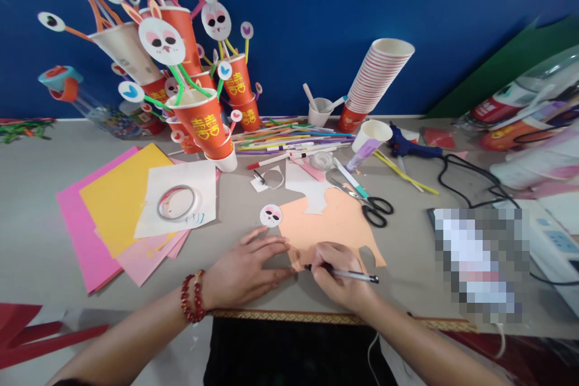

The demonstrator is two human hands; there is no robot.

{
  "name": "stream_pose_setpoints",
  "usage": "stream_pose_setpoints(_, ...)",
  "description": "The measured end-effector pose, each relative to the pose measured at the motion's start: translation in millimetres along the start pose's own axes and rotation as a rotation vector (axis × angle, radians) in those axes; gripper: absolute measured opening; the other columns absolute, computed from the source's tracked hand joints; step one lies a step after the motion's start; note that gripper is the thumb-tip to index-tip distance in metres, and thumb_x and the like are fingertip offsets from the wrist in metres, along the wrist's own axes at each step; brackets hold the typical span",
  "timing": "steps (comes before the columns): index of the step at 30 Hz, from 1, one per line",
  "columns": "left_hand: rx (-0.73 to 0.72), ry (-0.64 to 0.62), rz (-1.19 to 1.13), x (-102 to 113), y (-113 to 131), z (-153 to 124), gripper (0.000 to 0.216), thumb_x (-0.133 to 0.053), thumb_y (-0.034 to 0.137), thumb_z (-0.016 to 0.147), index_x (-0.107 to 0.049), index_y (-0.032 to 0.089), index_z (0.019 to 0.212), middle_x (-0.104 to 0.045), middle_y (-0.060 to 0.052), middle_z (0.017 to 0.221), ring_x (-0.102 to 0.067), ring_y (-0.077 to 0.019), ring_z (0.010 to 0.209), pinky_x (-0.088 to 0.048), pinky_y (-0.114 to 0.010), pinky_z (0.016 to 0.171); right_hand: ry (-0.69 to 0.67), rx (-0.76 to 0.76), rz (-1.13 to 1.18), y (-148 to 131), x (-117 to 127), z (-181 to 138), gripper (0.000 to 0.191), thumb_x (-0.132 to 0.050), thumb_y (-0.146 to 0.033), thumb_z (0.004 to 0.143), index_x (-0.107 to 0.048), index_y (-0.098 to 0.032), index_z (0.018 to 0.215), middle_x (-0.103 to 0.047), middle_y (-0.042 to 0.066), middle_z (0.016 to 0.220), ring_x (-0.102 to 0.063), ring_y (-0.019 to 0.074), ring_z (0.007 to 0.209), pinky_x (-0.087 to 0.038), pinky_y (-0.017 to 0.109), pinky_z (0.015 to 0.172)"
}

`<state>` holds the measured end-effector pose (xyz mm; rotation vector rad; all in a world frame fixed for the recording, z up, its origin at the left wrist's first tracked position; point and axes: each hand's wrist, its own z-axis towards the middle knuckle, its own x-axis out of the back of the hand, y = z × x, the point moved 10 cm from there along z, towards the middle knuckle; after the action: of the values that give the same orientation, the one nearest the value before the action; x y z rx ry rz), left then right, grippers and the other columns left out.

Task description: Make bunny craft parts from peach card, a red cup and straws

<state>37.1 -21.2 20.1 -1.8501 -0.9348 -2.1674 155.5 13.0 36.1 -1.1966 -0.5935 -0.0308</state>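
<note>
My right hand (337, 271) is closed around a pen (355, 275), its tip down at the lower left edge of a sheet of orange paper (325, 229). A small drawn outline shows on the paper beside the tip. My left hand (251, 265) lies flat with its fingers stretched out, fingertips touching the paper's left edge. Just above those fingers lies a round white bunny face cutout (271, 215). Pieces have been cut out of the orange sheet, and a white paper scrap (312, 190) overlaps its top. Scissors (373, 208) rest at its upper right.
Paper cup bunny figures (203, 117) stand at the back left. Coloured paper (94, 211) with a tape roll (176, 202) lies left. Behind are paper sticks (280, 139), stacked cups (377, 78) and a glue gun (414, 145) with a black cord. A blurred-out device (479, 265) lies right.
</note>
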Motion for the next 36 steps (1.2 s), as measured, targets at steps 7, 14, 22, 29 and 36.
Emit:
stream_pose_setpoints(7,0.002,0.022,0.001,0.6,-0.2,-0.2,0.035,-0.051,0.029,0.096,-0.057,0.035,0.13,-0.052,-0.005,0.139,-0.042,-0.0226,0.134,-0.018,-0.049,0.119,0.009,0.02,0.002,0.5,-0.5,-1.4,0.019,-0.044,-0.009,0.073,-0.039,-0.022,0.061,-0.046,-0.004,0.053,-0.044,0.0114,0.049,-0.033,0.022,0.049)
stream_pose_setpoints(14,-0.001,0.039,0.0,3.4,0.2,-0.5,0.034,-0.053,0.028,0.095,-0.059,0.034,0.128,-0.053,-0.006,0.138,-0.043,-0.0232,0.134,-0.019,-0.049,0.119,-0.018,-0.004,0.008,3.8,-2.9,-2.5,0.019,-0.045,-0.008,0.073,-0.04,-0.022,0.06,-0.046,-0.005,0.052,-0.043,0.0111,0.049,-0.032,0.023,0.05)
stream_pose_setpoints(22,-0.004,0.025,0.0,2.8,0.6,0.5,0.036,-0.05,0.027,0.096,-0.057,0.034,0.13,-0.053,-0.006,0.14,-0.04,-0.0233,0.136,-0.019,-0.05,0.118,0.088,-0.079,0.049,25.0,4.3,-9.4,0.019,-0.045,-0.01,0.079,-0.045,-0.021,0.063,-0.047,-0.004,0.057,-0.044,0.0116,0.051,-0.034,0.024,0.051)
stream_pose_setpoints(29,-0.009,0.03,-0.004,2.6,0.8,0.0,0.036,-0.052,0.028,0.095,-0.058,0.034,0.13,-0.052,-0.006,0.141,-0.041,-0.0243,0.136,-0.019,-0.051,0.118,0.04,-0.18,-0.019,31.2,13.8,-1.8,0.017,-0.047,-0.012,0.078,-0.047,-0.021,0.064,-0.049,-0.005,0.056,-0.04,0.0103,0.048,-0.031,0.022,0.047)
stream_pose_setpoints(36,-0.018,0.04,-0.009,5.4,2.0,0.7,0.035,-0.051,0.028,0.096,-0.059,0.033,0.13,-0.054,-0.007,0.139,-0.042,-0.0247,0.135,-0.02,-0.052,0.118,0.055,-0.045,-0.1,18.8,15.3,-1.3,0.018,-0.047,-0.014,0.08,-0.048,-0.021,0.063,-0.05,-0.004,0.055,-0.046,0.011,0.049,-0.034,0.022,0.049)
